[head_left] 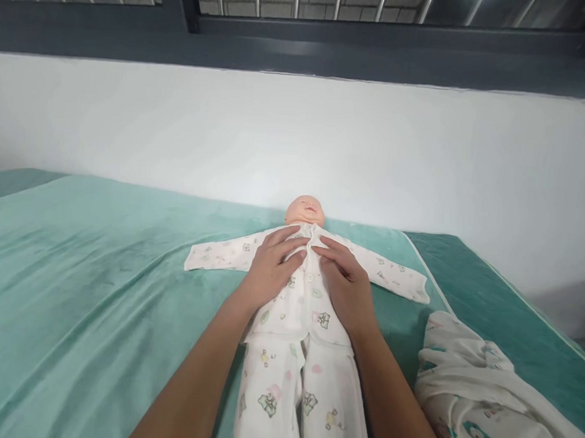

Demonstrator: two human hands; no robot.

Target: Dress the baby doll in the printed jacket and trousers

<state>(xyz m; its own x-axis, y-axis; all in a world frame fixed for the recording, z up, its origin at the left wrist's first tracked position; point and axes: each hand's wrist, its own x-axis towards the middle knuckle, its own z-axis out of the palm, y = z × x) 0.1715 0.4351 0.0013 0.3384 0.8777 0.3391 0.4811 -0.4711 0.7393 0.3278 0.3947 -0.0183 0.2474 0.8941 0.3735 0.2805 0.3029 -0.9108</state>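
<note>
1. Pale plastic baby doll (pixel 306 210) is lying face up on the teal plush blanket (pixel 93 265), head pointing toward the white wall (pixel 298 133), legs running out past the near edge of view.
2. Doll is wearing a white cotton sleepsuit with small bear prints (pixel 298 353); both sleeves are spreading straight out sideways from the chest, lying flat on the blanket.
3. A row of small white buttons (pixel 310 277) is running down the middle of the doll's chest, between the two hands.
4. Left hand (pixel 269 271) is resting palm down on the doll's chest, just left of the button row, fingers pointing toward the doll's head. Fingers are lying flat and extended, not closing on anything.
5. Right hand (pixel 345 283) is resting palm down on the doll's chest, just right of the button row. Same posture: fingers flat, touching fabric, gripping nothing.
6. Fingertips of the two hands are nearly meeting just below the doll's neck; can't tell whether they are touching each other.
7. Both forearms are running alongside the doll's legs, one on each side.
8. Crumpled white printed cloth (pixel 481 392) is lying on the blanket right of the doll's legs, apart from the doll.
9. Blanket is covering a darker green mattress (pixel 493 286), which is showing right of the doll.
10. Dark grey window frame (pixel 304 46) is sitting above the wall, beyond the doll's head.
</note>
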